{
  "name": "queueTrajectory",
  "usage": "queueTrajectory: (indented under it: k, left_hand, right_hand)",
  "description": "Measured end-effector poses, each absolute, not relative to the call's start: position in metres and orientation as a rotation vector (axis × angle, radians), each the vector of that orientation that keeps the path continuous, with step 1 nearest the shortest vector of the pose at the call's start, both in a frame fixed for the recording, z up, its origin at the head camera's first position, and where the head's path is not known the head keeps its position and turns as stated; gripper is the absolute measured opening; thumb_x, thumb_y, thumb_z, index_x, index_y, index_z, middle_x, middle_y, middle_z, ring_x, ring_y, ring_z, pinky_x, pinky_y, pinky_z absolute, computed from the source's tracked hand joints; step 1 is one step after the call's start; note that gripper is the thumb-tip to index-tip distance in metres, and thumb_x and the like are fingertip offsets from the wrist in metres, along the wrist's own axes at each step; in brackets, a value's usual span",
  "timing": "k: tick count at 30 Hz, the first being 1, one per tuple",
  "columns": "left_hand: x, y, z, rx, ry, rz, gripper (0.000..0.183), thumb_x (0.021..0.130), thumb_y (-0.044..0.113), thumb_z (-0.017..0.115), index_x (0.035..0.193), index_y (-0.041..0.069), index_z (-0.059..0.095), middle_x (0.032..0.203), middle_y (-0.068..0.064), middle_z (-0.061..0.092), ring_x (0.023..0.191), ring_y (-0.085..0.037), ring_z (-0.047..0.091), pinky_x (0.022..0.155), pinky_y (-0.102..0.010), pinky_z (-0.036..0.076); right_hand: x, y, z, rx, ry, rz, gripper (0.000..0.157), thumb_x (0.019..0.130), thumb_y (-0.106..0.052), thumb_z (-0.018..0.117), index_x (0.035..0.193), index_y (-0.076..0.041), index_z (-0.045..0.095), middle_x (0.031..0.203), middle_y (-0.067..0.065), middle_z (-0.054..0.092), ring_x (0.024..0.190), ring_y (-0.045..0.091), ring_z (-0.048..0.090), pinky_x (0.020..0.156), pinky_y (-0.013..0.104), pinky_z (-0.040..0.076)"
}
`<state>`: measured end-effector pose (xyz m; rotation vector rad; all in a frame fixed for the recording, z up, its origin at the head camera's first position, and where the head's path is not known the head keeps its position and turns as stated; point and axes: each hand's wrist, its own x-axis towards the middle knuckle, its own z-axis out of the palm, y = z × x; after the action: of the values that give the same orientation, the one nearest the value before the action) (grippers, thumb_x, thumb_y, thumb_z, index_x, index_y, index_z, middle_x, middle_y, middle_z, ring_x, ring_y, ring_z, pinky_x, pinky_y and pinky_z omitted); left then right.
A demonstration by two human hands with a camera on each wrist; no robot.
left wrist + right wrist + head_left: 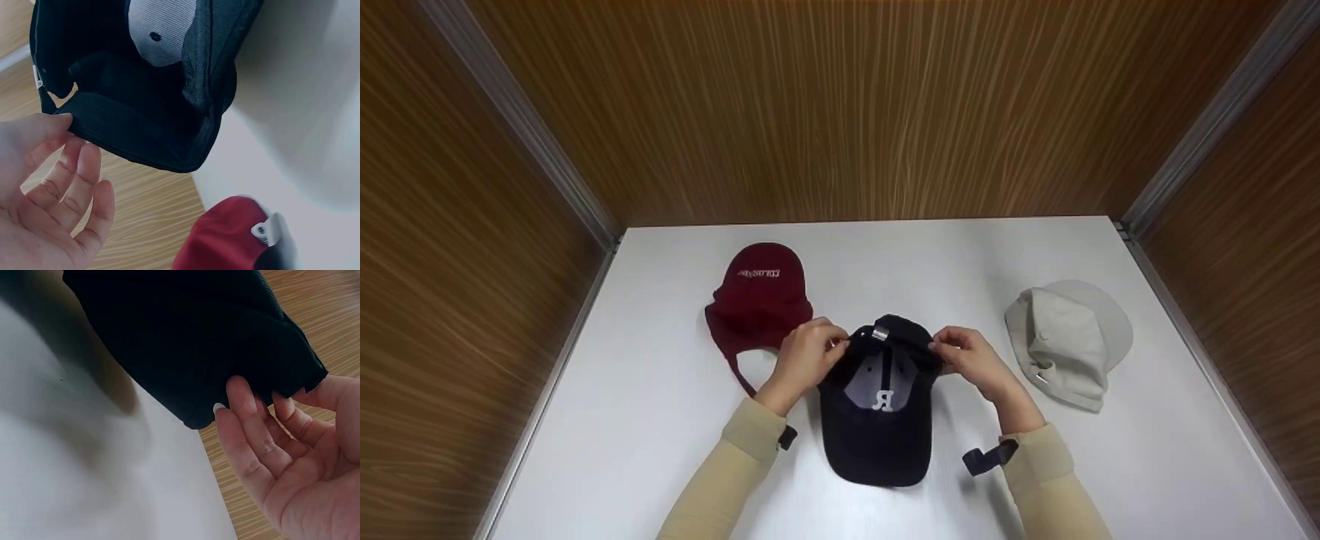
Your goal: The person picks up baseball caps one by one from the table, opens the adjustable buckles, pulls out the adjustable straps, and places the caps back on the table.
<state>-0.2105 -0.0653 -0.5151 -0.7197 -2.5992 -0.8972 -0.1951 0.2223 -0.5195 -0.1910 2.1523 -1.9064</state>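
Observation:
A dark navy baseball cap (pixel 876 446) is held between both hands, its brim toward the person and its hollow inside facing up. A white R shows on it, and a metal buckle sits on the back strap. My left hand (pixel 810 352) pinches the rim by the strap; in the left wrist view, thumb and fingertips (pixel 89 160) meet at that edge. On the other side, my right hand (pixel 975 364) pinches the rim, and the right wrist view shows its fingers (pixel 247 416) under the dark fabric. Most of the outer crown is hidden.
A dark red cap (pixel 761 300) with light lettering lies just beyond the left hand, its strap trailing toward the wrist. To the right lies a beige cap (pixel 1065 341). Wood-grain panels (pixel 840 112) wall the white table (pixel 607 420) at the back and sides.

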Motion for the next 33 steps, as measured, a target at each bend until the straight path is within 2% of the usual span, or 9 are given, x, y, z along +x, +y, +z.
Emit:
queueTrajectory:
  k: [14,24,33]
  left_hand:
    - [-0.207,-0.063,-0.530,-0.681,-2.695,-0.835,0.006,0.086,0.016,0.074,0.089,0.016,0.079,0.081,0.003,0.065,0.072,-0.015,0.063,0.064,-0.034,0.051]
    - [-0.206,-0.060,-0.536,-0.707,-2.689,-0.831,0.006,0.084,0.015,0.075,0.089,0.014,0.079,0.080,0.001,0.067,0.074,-0.016,0.064,0.067,-0.034,0.051]
    - [-0.206,-0.058,-0.538,-0.727,-2.706,-0.818,0.007,0.085,0.015,0.075,0.090,0.014,0.079,0.081,0.001,0.066,0.074,-0.017,0.064,0.068,-0.034,0.051]
  right_hand:
    - [-0.197,0.223,-0.531,-0.142,2.088,-1.899,0.010,0.097,-0.002,0.051,0.093,0.005,0.058,0.081,0.005,0.058,0.067,0.013,0.062,0.065,0.033,0.057]
    - [-0.200,0.221,-0.533,-0.070,2.084,-1.883,0.018,0.099,-0.015,0.059,0.092,0.002,0.060,0.080,0.006,0.059,0.068,0.015,0.064,0.064,0.035,0.057]
    - [-0.200,0.223,-0.530,-0.020,2.096,-1.848,0.025,0.099,-0.021,0.061,0.099,0.003,0.061,0.083,0.006,0.060,0.072,0.017,0.062,0.062,0.036,0.058]
